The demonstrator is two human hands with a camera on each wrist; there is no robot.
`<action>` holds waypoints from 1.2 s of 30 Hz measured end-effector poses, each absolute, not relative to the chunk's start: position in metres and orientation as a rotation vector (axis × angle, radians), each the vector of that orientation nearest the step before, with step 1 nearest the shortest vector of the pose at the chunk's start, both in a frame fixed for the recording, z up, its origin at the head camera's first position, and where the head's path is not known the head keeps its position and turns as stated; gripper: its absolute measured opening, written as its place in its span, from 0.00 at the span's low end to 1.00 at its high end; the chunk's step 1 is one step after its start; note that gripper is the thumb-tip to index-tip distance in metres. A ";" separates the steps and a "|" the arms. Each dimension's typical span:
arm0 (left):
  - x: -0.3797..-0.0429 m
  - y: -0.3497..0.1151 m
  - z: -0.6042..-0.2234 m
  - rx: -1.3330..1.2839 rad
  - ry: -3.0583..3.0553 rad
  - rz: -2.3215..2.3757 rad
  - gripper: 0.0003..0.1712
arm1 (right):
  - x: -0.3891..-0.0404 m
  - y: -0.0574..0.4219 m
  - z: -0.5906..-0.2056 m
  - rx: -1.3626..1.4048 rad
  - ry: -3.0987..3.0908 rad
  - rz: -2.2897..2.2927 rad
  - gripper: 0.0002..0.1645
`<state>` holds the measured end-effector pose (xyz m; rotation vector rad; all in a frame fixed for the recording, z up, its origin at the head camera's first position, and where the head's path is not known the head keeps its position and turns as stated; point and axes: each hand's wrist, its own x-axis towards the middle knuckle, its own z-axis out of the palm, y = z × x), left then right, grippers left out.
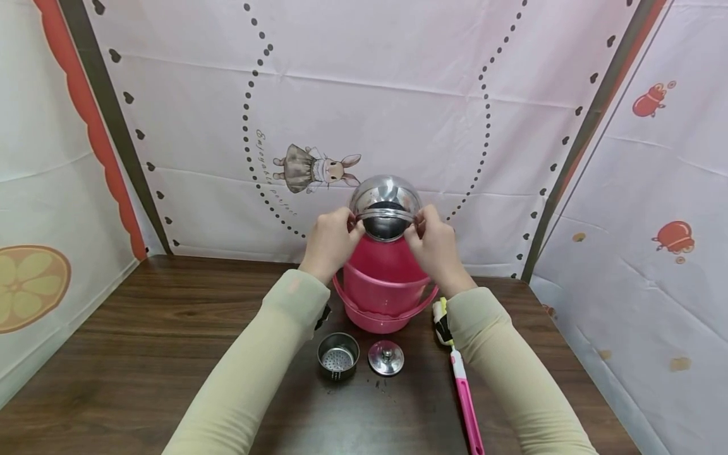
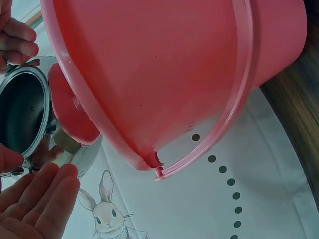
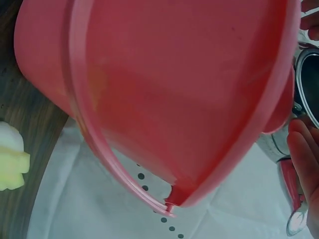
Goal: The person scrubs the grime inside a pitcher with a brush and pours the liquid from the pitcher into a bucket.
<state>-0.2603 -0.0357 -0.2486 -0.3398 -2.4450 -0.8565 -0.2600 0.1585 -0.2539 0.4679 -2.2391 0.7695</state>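
Note:
Both hands hold a round, shiny metal teapot (image 1: 385, 189) tilted above the pink bucket (image 1: 378, 287), its dark mouth facing down and toward me. My left hand (image 1: 332, 240) pinches one side of the pot near its rim, and my right hand (image 1: 435, 243) pinches the opposite side. From the left wrist, the fingers (image 2: 42, 199) lie beside the pot's open mouth. A perforated metal strainer cup (image 1: 338, 354) and a round metal lid (image 1: 386, 358) with a knob rest on the table in front of the bucket.
On the table (image 1: 188, 354), a brush (image 1: 466, 404) with a pink handle lies right of the lid. Dark specks lie near the lid. Printed cloth (image 1: 375, 107) hangs behind the table and at both sides. The bucket's pink handle (image 1: 423, 306) hangs down in front.

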 end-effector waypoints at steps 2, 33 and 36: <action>-0.260 -0.036 -0.248 -0.334 -2.485 -0.873 0.11 | -0.259 0.159 -0.256 0.472 -2.224 0.764 0.08; -0.268 -0.054 -0.245 0.110 -2.248 -2.557 0.17 | -0.247 0.167 -0.272 0.467 -2.387 1.120 0.12; -0.268 -0.055 -0.246 0.112 -2.236 -2.561 0.16 | -0.245 0.169 -0.267 0.472 -2.392 1.421 0.13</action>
